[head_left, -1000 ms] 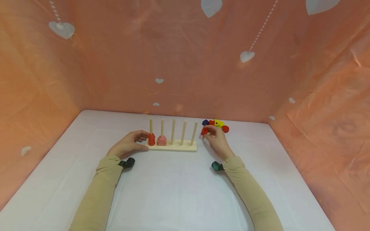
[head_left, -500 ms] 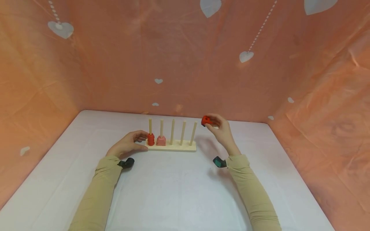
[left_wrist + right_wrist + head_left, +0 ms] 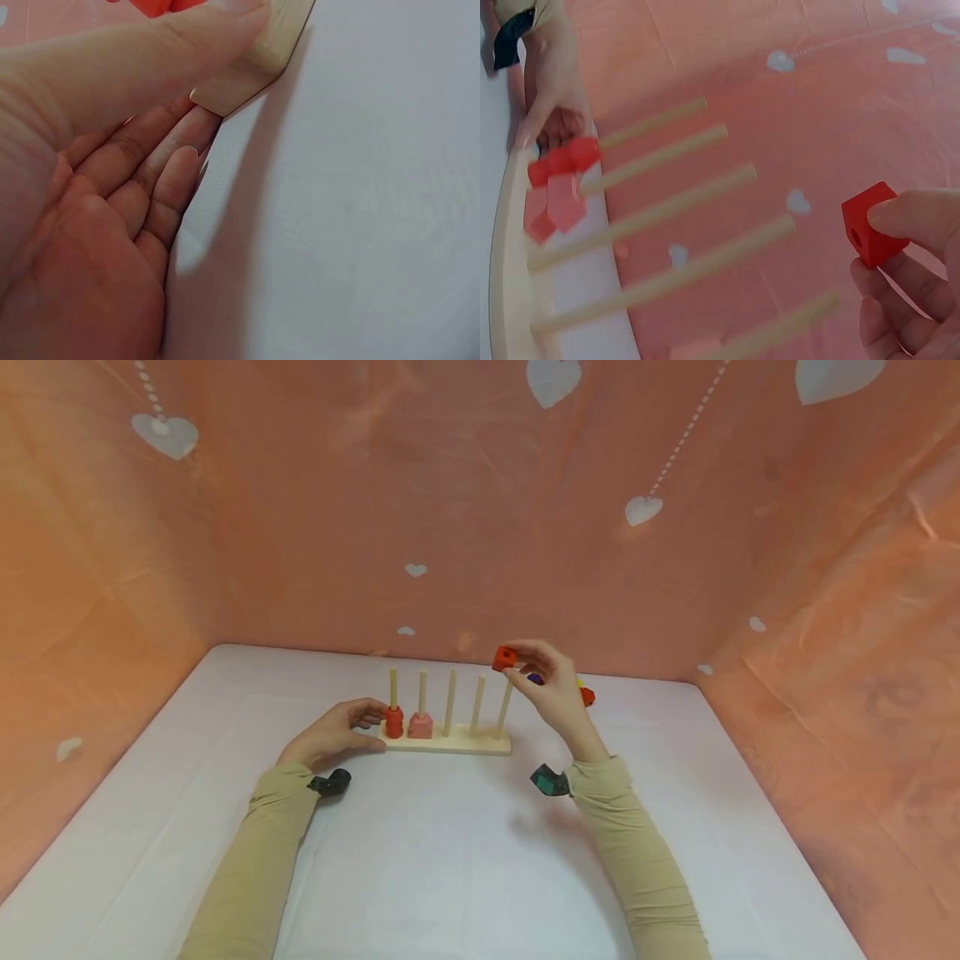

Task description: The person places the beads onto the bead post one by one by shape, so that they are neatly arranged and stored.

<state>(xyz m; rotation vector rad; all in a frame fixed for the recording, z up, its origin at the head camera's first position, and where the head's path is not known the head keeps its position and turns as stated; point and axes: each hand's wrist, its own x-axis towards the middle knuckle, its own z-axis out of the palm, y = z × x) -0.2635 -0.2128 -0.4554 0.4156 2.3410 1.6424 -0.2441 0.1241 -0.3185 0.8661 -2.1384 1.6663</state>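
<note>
A wooden peg stand with a row of upright pegs sits on the white table. My left hand grips its left end, thumb on the wood and fingers behind. Red beads are stacked on the leftmost peg. Pink angular beads fill the foot of the second peg; the other pegs are bare. Between thumb and fingers, my right hand pinches a red cube bead in the air by the top of the rightmost peg. The bead's hole shows in the right wrist view.
Behind the right hand lie loose beads, partly hidden: a purple one, a red one and a bit of yellow. An orange-pink cloth with white hearts walls the back and sides of the table.
My right hand has lifted the red cube bead from beside the loose beads, raised it, and carried it left to the rightmost peg's top. My left hand stays on the stand.
</note>
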